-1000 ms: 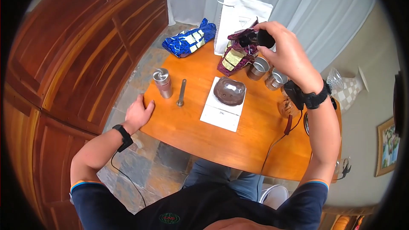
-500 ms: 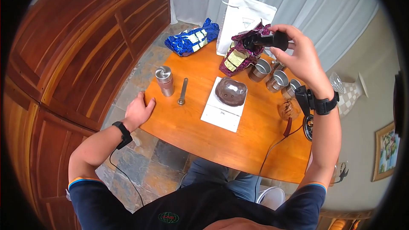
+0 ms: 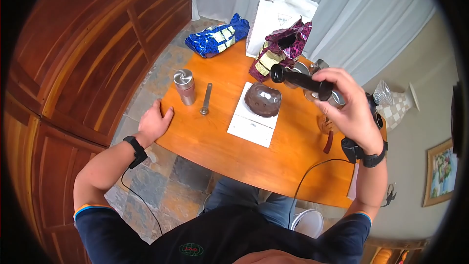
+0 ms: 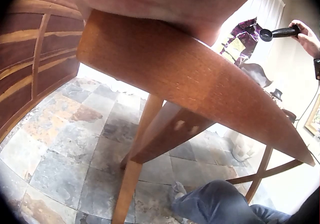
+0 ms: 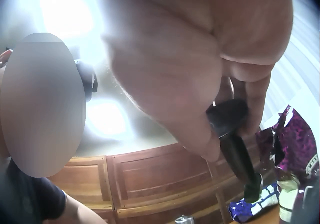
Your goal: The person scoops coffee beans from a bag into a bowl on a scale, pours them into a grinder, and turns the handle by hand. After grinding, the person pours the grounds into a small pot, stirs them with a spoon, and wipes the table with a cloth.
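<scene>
My right hand pinches the flared end of a black coffee scoop between thumb and fingers. The scoop hangs over the table, its round bowl end to the left; the left wrist view shows that end too. Behind it stands an opened purple foil bag with a cream label. To the scoop's left a glossy brown bowl sits on a white scale. My left hand rests on the table's left edge, fingers relaxed, near a steel hand grinder and a long-handled steel spoon.
A blue foil bag lies at the back left, and a white bag stands behind the purple one. Steel cups are partly hidden behind my right hand. A glass vessel with a reddish handle sits near the right edge.
My right hand has drawn the scoop out of the purple bag and brought it toward me, above the table right of the bowl. The left hand stays on the table edge.
</scene>
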Demonstrator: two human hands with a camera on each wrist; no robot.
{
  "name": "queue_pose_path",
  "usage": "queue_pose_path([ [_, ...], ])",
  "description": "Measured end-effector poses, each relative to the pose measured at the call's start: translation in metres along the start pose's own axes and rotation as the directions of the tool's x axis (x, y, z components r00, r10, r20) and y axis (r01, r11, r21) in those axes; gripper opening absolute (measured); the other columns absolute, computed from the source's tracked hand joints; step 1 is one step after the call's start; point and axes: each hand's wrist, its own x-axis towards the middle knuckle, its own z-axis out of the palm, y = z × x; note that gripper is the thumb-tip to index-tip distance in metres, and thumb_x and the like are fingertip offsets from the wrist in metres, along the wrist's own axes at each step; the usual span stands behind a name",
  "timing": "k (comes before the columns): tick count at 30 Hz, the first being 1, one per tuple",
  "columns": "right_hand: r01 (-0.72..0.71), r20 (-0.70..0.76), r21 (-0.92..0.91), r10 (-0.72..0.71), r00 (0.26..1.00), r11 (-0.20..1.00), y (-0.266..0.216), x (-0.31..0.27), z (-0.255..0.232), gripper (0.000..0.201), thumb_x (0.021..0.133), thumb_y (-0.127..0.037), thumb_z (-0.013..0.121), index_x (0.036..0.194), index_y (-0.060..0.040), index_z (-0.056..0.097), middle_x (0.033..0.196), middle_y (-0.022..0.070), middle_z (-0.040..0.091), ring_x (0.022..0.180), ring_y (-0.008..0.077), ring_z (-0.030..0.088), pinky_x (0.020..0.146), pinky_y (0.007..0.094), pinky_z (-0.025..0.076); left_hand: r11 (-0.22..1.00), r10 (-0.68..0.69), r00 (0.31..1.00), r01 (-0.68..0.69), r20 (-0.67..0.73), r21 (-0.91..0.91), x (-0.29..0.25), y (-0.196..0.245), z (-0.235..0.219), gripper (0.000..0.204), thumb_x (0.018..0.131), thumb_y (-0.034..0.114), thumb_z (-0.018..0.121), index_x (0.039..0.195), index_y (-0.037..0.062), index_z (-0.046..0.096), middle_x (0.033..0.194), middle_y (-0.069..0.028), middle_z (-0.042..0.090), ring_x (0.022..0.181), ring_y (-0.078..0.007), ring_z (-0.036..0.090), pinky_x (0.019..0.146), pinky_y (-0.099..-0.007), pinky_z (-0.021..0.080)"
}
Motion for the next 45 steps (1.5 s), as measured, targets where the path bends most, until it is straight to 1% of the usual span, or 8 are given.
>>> queue_pose_path([
  [3, 0.078, 0.066, -0.117, -0.070, 0.995, 0.990, 0.005, -0.010, 0.016, 0.044, 0.074, 0.011, 0.068, 0.114, -0.0040, 0.059, 0.117, 0.0136, 0.060, 0.111, 0.0347, 0.058, 0.096, 0.0401, 0.048, 1.000, 0.008, 1.000, -0.008, -0.012, 0.006, 0.000, -0.002, 0.002, 0.060, 0.094, 0.043, 0.054, 0.134, -0.0003, 0.047, 0.115, -0.0275, 0.065, 0.111, -0.0415, 0.062, 0.096, -0.0458, 0.048],
  [11, 0.353, 0.318, -0.426, -0.228, 0.920, 0.833, 0.009, -0.024, 0.053, 0.031, 0.082, -0.006, 0.055, 0.112, -0.0022, 0.060, 0.120, 0.0107, 0.059, 0.114, 0.0283, 0.057, 0.096, 0.0361, 0.050, 0.999, 0.007, 1.000, -0.007, -0.018, 0.039, 0.000, -0.001, 0.003, 0.059, 0.094, 0.044, 0.054, 0.133, 0.0006, 0.048, 0.113, -0.0272, 0.067, 0.109, -0.0414, 0.063, 0.095, -0.0465, 0.049],
  [18, 0.305, 0.155, -0.426, -0.263, 0.952, 0.852, -0.002, -0.010, 0.027, 0.038, 0.075, 0.002, 0.063, 0.114, -0.0020, 0.060, 0.117, 0.0116, 0.060, 0.109, 0.0309, 0.059, 0.091, 0.0385, 0.052, 0.999, 0.024, 0.999, -0.023, -0.031, 0.038, 0.000, -0.001, 0.002, 0.058, 0.094, 0.044, 0.053, 0.132, 0.0006, 0.049, 0.114, -0.0272, 0.066, 0.110, -0.0415, 0.062, 0.095, -0.0467, 0.049],
  [24, 0.185, -0.108, -0.440, -0.256, 0.961, 0.879, -0.002, 0.018, 0.014, 0.043, 0.074, 0.004, 0.068, 0.115, -0.0048, 0.059, 0.113, 0.0118, 0.061, 0.105, 0.0334, 0.060, 0.087, 0.0401, 0.052, 0.999, 0.025, 0.999, -0.024, -0.031, 0.036, 0.000, -0.002, 0.004, 0.057, 0.094, 0.044, 0.053, 0.131, 0.0009, 0.049, 0.115, -0.0272, 0.065, 0.111, -0.0420, 0.061, 0.095, -0.0474, 0.048],
  [32, 0.193, -0.052, -0.534, -0.260, 0.964, 0.823, 0.017, 0.054, 0.028, 0.039, 0.075, 0.003, 0.065, 0.113, -0.0025, 0.059, 0.108, 0.0116, 0.060, 0.100, 0.0328, 0.060, 0.086, 0.0405, 0.053, 0.999, 0.031, 0.999, -0.029, -0.033, 0.043, 0.000, -0.001, 0.003, 0.056, 0.095, 0.044, 0.053, 0.130, 0.0011, 0.050, 0.115, -0.0270, 0.066, 0.111, -0.0421, 0.061, 0.096, -0.0475, 0.048],
  [38, 0.201, 0.109, -0.639, -0.172, 0.979, 0.742, 0.038, 0.082, 0.047, 0.058, 0.058, 0.008, 0.073, 0.114, 0.0001, 0.059, 0.110, 0.0119, 0.060, 0.107, 0.0327, 0.058, 0.088, 0.0388, 0.053, 0.999, 0.031, 0.999, -0.030, -0.034, 0.035, 0.001, -0.002, 0.005, 0.056, 0.095, 0.044, 0.053, 0.130, 0.0005, 0.050, 0.114, -0.0274, 0.066, 0.110, -0.0416, 0.062, 0.095, -0.0476, 0.048],
  [40, 0.242, 0.133, -0.682, -0.208, 0.969, 0.690, 0.041, 0.087, 0.051, 0.033, 0.075, 0.005, 0.063, 0.108, -0.0009, 0.062, 0.102, 0.0115, 0.063, 0.101, 0.0292, 0.062, 0.083, 0.0361, 0.056, 0.998, 0.048, 0.998, -0.047, -0.037, 0.032, 0.002, -0.005, 0.005, 0.056, 0.095, 0.044, 0.053, 0.130, 0.0001, 0.050, 0.114, -0.0275, 0.066, 0.110, -0.0417, 0.062, 0.095, -0.0475, 0.048],
  [45, 0.236, 0.102, -0.558, -0.216, 0.971, 0.795, 0.044, 0.095, 0.051, 0.031, 0.075, 0.006, 0.063, 0.106, 0.0005, 0.061, 0.100, 0.0145, 0.063, 0.100, 0.0329, 0.062, 0.082, 0.0398, 0.055, 0.999, 0.026, 0.999, -0.025, -0.024, 0.034, 0.001, -0.004, 0.004, 0.057, 0.095, 0.045, 0.053, 0.129, -0.0002, 0.050, 0.114, -0.0279, 0.066, 0.110, -0.0421, 0.062, 0.095, -0.0474, 0.048],
])
